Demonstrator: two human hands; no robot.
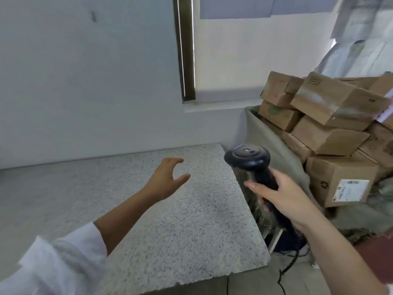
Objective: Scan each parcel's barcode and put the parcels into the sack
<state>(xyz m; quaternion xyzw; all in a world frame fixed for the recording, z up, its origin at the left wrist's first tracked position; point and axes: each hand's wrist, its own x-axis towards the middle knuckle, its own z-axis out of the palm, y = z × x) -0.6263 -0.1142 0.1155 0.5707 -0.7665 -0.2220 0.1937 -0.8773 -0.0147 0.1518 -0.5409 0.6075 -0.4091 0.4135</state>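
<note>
Speckled grey stone forms the countertop (180,220) against a pale wall. Above it the left hand (168,179) hovers with fingers spread and loosely curved, holding nothing. Just past the counter's right edge, the right hand (282,201) grips the handle of a black barcode scanner (248,157), head up. Further right, cardboard parcels (331,103) lie heaped in the grey-green sack (276,143).
</note>
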